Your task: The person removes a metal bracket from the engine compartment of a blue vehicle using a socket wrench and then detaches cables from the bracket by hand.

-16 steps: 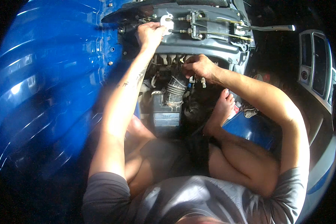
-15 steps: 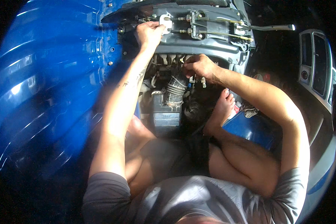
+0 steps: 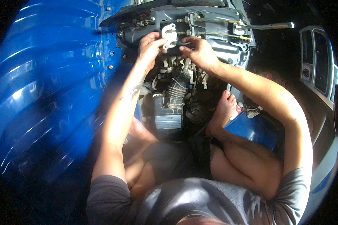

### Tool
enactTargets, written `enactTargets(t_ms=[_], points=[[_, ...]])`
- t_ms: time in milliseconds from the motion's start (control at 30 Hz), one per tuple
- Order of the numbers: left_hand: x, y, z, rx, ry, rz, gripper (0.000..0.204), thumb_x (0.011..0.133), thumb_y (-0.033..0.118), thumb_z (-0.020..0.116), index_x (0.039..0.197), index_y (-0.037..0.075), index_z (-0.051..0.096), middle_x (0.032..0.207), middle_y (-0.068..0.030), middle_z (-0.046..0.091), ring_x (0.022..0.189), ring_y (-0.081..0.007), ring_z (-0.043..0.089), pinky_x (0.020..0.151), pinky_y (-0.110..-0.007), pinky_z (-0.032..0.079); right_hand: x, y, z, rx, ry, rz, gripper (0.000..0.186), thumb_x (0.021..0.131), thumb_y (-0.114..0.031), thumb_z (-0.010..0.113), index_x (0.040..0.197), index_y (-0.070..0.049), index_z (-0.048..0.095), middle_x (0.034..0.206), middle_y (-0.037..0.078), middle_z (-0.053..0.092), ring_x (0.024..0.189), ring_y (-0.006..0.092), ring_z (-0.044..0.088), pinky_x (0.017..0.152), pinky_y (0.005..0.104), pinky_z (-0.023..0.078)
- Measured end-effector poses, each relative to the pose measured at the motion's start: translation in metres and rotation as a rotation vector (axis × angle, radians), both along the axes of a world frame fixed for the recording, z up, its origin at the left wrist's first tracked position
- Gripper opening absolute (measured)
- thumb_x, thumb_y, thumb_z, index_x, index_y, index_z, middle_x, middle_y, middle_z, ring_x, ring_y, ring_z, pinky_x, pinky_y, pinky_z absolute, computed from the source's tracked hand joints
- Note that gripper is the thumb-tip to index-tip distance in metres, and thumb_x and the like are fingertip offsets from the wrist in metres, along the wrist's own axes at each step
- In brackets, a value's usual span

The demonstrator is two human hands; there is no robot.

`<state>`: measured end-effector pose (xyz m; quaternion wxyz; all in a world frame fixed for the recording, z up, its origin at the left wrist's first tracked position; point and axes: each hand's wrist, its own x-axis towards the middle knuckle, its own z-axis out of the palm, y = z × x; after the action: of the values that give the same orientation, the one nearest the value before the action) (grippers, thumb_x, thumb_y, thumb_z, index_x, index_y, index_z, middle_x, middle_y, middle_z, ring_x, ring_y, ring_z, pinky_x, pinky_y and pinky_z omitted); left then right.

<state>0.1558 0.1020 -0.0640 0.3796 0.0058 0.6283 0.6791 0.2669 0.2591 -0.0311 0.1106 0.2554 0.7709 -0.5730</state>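
My left hand [image 3: 150, 48] grips a white metal bracket [image 3: 171, 36] at its left side, over the dark grey metal panel [image 3: 139, 45] that carries cables and threaded fittings [image 3: 214, 32]. Just right of the bracket, my right hand [image 3: 198, 52] has its fingers curled at a slim dark piece, too small to identify. Below both hands sit the engine parts, with a ribbed intake hose [image 3: 176, 93] running down to a black box [image 3: 167, 133].
A blue ridged body panel [image 3: 41, 86] fills the left side. A metal lever [image 3: 274, 26] sticks out at upper right. My bare right foot [image 3: 223, 110] rests beside a smaller blue surface [image 3: 251, 129]. A vehicle door panel [image 3: 317, 62] stands at far right.
My left hand and the white bracket have moved slightly down and right. My right hand has risen from among the engine parts to just beside the bracket.
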Motion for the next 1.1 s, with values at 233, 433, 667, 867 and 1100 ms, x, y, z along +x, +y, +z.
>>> enactTargets(t_ms=[233,433,667,867,1100], points=[[0.031,-0.017,0.001,0.400,-0.407,-0.026,0.022,0.091,0.013,0.058,0.111,0.004,0.058,0.098,-0.0043,0.065,0.083,-0.0121,0.062,0.064,-0.027,0.052,-0.001,-0.004,0.008,0.086,0.082,-0.005,0.034,0.085,-0.026,0.067,0.106,0.001,0.066,0.081,0.015,0.071,0.072,0.0193,0.068,0.071,0.0320,0.052],[0.037,-0.024,-0.004,0.577,-0.385,-0.072,0.033,0.096,0.012,0.050,0.129,0.007,0.048,0.119,-0.0067,0.058,0.106,-0.0184,0.057,0.085,-0.039,0.050,-0.004,-0.011,0.020,0.263,0.184,0.033,0.029,0.086,-0.021,0.067,0.107,0.000,0.067,0.078,0.011,0.071,0.066,0.0113,0.066,0.064,0.0278,0.053],[0.039,-0.023,0.011,0.693,-0.353,-0.048,0.034,0.096,0.008,0.048,0.130,0.007,0.045,0.123,-0.0078,0.055,0.112,-0.0224,0.055,0.092,-0.042,0.048,-0.002,-0.011,0.030,0.168,0.325,-0.042,0.018,0.084,-0.014,0.069,0.095,0.001,0.066,0.081,0.008,0.070,0.061,0.0113,0.065,0.056,0.0253,0.051],[0.037,-0.022,0.024,0.599,-0.152,-0.017,0.046,0.087,0.002,0.063,0.130,0.004,0.044,0.118,-0.0085,0.058,0.105,-0.0176,0.057,0.089,-0.031,0.050,0.000,-0.005,0.035,0.272,0.399,0.065,0.040,0.078,-0.025,0.076,0.107,0.000,0.065,0.084,0.012,0.069,0.072,0.0154,0.066,0.064,0.0291,0.051],[0.041,-0.010,0.052,0.473,-0.033,0.071,0.049,0.079,-0.001,0.072,0.124,-0.001,0.052,0.106,-0.0085,0.064,0.096,-0.0147,0.062,0.086,-0.028,0.052,0.004,0.000,0.054,0.207,0.379,0.173,0.053,0.074,-0.027,0.079,0.115,0.001,0.062,0.094,0.013,0.066,0.082,0.0185,0.063,0.068,0.0307,0.051]])
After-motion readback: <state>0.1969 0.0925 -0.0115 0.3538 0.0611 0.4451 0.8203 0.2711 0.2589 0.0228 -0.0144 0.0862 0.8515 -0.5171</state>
